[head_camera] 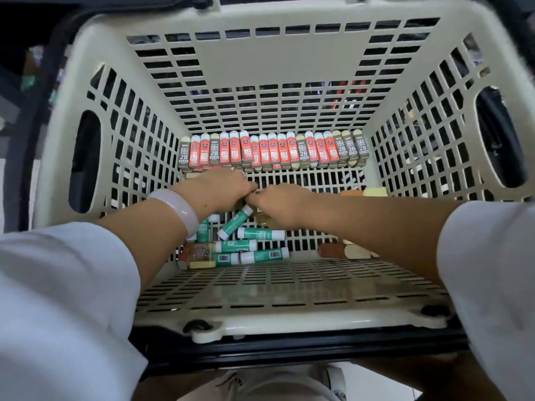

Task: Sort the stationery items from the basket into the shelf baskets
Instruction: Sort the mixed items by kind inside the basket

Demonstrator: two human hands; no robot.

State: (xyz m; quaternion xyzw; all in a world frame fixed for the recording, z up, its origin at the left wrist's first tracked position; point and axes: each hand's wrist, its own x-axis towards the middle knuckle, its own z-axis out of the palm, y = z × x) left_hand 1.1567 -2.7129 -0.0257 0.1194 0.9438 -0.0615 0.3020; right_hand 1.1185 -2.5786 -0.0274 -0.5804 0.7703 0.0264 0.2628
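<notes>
A beige slotted basket (pixel 86 82) fills the view. Against its far wall stands a row of red and grey 2B erasers (pixel 272 150). Green-and-white glue sticks (pixel 249 246) lie loose on the floor near me, beside a brown-and-cream eraser (pixel 199 256). My left hand (pixel 223 189), with a pale bangle on the wrist, and my right hand (pixel 279 205) meet fingertip to fingertip low in the middle of the basket. One tilted glue stick (pixel 233 224) runs up under them. Both hands' fingers curl downward and are hidden, so what they hold cannot be made out.
More brown and cream erasers lie at the right (pixel 346 251) and by the right wall (pixel 364 192). The basket's black handle (pixel 289 345) lies along the near rim. Dark shelving shows through the slots beyond.
</notes>
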